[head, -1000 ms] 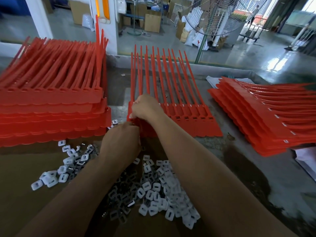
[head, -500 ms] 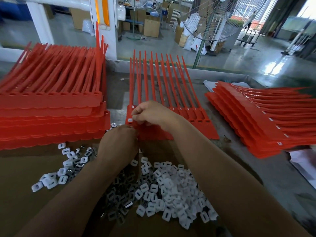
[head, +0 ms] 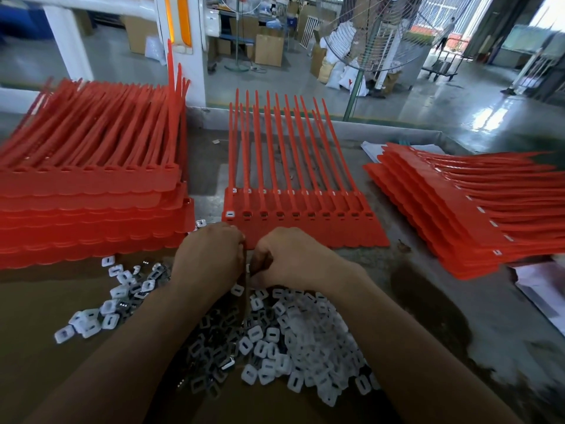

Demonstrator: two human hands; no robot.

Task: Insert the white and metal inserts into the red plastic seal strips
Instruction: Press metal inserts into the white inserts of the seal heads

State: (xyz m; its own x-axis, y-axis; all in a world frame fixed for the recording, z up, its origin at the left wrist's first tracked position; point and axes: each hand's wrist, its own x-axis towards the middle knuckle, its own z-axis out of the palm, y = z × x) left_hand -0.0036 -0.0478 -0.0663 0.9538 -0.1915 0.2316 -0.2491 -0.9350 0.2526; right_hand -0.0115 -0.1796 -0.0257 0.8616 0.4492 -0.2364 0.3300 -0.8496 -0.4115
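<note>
Above inserts, L hand, R hand curled

We see the red seal strips as smooth plastic with a slight sheen. The white inserts look like matt, faintly translucent plastic; the metal inserts among them are dark and glinting. Beneath lies matt brown cardboard, and the tabletop looks rough, stained grey.
</note>
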